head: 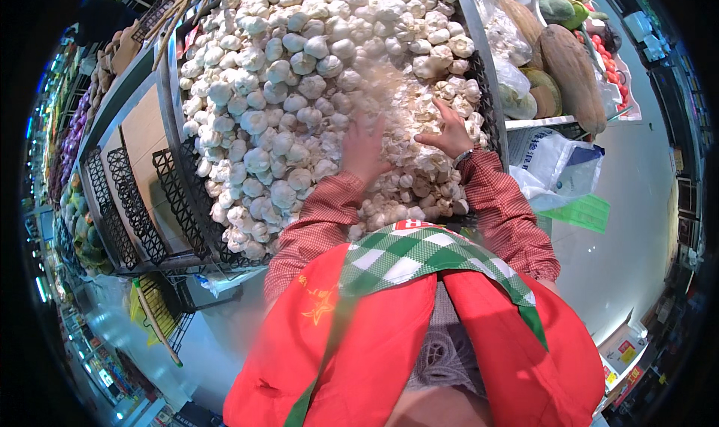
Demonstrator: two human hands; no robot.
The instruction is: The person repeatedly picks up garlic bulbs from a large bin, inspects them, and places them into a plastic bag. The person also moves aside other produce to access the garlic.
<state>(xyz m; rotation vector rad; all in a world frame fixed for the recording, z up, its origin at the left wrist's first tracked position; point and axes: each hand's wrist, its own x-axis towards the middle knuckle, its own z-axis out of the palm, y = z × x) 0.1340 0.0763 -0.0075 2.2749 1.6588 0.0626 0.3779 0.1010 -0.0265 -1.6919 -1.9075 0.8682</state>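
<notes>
A large heap of white garlic bulbs (281, 112) fills the display bin before me. My left hand (364, 149) lies over the middle of the heap, fingers spread, partly blurred; no held object can be made out in it. To its right, my right hand (449, 132) is over loose garlic skins (413, 140), with thumb and forefinger apart and nothing between them. Smaller bulbs with browner skins (424, 188) lie nearer to me, below both hands. Red checked sleeves cover my forearms, and a bracelet or watch is on my right wrist.
A metal rail (487, 62) and black plastic lattice edge the bin at the right. Beyond are long brown gourds (573, 73), red tomatoes (609, 62) and a white plastic bag (553, 160). Black lattice dividers (135, 208) stand at the left, above a wire shopping basket (163, 315).
</notes>
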